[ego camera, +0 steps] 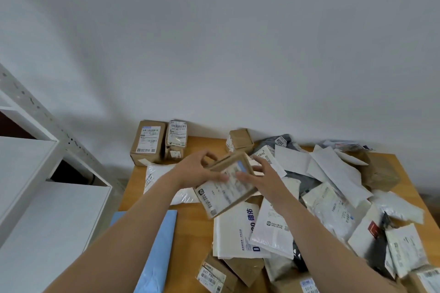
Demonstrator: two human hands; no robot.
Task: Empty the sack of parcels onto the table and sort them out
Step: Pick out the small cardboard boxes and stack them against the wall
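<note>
Parcels (321, 185): tipped out by the look of it, heaped loose over the right half of the wooden table (190, 233). White mailers, grey bags and brown boxes, all overlapping.
Sorted corner: back left against the wall, a labelled carton (148, 143) standing up, a taped packet (176, 140) just beside it, and a white poly mailer (154, 173) lying flat in front of both.
Still to do: nearly everything, judging from the tangle; only a handful set apart so far.
Flat cardboard box (228, 185): up off the table and tilted, label facing the camera, over the middle between the sorted corner and the heap.
Left hand (197, 169): clamped on the box's far left corner, fingers curled over the top edge, thumb on the label face.
Right hand (262, 178): gripping the right side, thumb pressed onto the label, fingers wrapped behind.
Blue sheet (157, 245): flat along the near left edge of the table; the sack or not, cannot tell.
White shelving (35, 173): off to the left of the table.
</note>
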